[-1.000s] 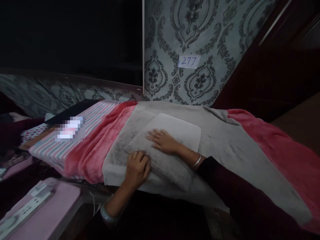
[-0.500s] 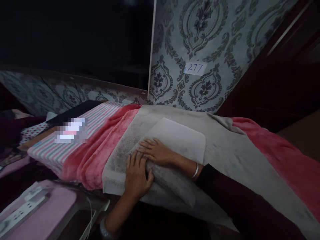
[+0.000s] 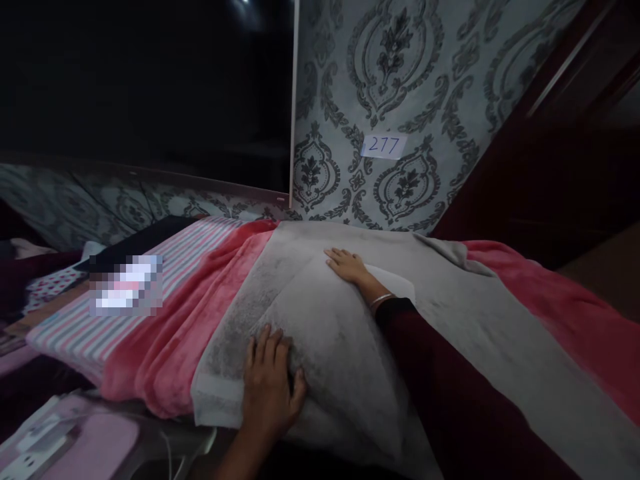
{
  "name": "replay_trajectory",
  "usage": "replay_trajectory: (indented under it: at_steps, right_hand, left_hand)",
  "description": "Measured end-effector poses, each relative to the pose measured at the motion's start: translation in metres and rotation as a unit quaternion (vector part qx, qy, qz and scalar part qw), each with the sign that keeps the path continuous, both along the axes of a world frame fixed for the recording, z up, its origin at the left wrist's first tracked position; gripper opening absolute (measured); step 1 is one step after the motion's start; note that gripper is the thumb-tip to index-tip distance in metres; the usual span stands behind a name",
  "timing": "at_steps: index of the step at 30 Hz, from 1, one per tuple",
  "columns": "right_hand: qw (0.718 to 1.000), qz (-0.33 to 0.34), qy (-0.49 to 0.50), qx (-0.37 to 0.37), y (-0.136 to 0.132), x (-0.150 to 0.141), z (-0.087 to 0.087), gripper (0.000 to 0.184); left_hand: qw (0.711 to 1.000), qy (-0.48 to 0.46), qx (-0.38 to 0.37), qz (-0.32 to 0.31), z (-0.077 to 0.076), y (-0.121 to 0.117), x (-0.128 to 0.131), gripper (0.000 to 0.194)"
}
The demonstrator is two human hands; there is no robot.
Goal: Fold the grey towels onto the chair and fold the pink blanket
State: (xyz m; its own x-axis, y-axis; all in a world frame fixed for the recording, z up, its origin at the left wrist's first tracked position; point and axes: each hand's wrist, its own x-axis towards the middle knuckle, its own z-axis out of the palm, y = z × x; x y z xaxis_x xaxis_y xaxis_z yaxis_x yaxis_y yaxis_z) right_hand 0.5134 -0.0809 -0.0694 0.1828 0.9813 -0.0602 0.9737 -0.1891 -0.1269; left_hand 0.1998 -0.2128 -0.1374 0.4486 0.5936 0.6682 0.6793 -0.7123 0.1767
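Note:
A grey fuzzy cloth [image 3: 465,333] lies spread over a pink plush blanket. On it sits a folded-over grey piece [image 3: 335,353] with a paler, round-cornered end [image 3: 400,283] showing beyond my right forearm. My left hand [image 3: 270,380] rests flat near the cloth's front left part, fingers extended. Farther back, my right hand [image 3: 347,265] presses flat on the upper edge of the folded piece, fingers stretched to the left. Neither hand grips anything. My right sleeve hides part of the cloth.
To the left are the pink blanket [image 3: 210,313], a striped cover [image 3: 185,257] and a blurred-out bright object [image 3: 127,287]. A power strip [image 3: 37,457] lies on a pink surface [image 3: 100,433] at lower left. A large screen [image 3: 150,87] stands behind, against a patterned wall [image 3: 395,53].
My right hand has slid away from beside my left hand, toward the back and right over the folded piece. My left hand stays near the front left. The view has shifted slightly.

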Motion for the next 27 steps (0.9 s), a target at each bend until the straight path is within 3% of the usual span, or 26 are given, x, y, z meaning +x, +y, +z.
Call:
replay_trajectory:
  at_steps: [6, 9, 13, 16, 18, 21, 27]
  right_hand:
    - [0.999, -0.031, 0.011, -0.01, -0.004, 0.003, 0.014, 0.062]
    - [1.0, -0.023, 0.01, -0.006, -0.025, -0.01, 0.024, 0.063]
    - [0.995, 0.095, -0.017, 0.03, -0.099, -0.046, 0.024, 0.063]
    - [0.974, 0.225, 0.006, 0.03, -0.168, -0.068, 0.012, 0.065]
    - [0.968, 0.247, 0.015, 0.031, -0.198, -0.067, 0.001, 0.067]
    - [0.984, 0.171, -0.005, 0.047, -0.21, -0.037, -0.01, 0.063]
    - [0.996, -0.014, -0.034, 0.076, -0.187, 0.034, -0.014, 0.058]
  left_hand:
    - [1.0, 0.008, 0.02, -0.005, 0.001, 0.006, -0.001, 0.035]
    - [1.0, -0.001, 0.026, -0.013, 0.003, 0.008, 0.0, 0.033]
    - [1.0, 0.001, 0.016, -0.018, 0.006, 0.009, 0.002, 0.031]
    - [1.0, 0.005, 0.012, -0.019, 0.007, 0.011, 0.003, 0.031]
    - [1.0, 0.006, 0.011, -0.022, 0.008, 0.012, 0.003, 0.031]
    - [1.0, 0.003, 0.008, -0.027, 0.008, 0.014, 0.003, 0.032]
    - [1.0, 0.0, -0.01, -0.025, 0.009, 0.013, 0.005, 0.033]
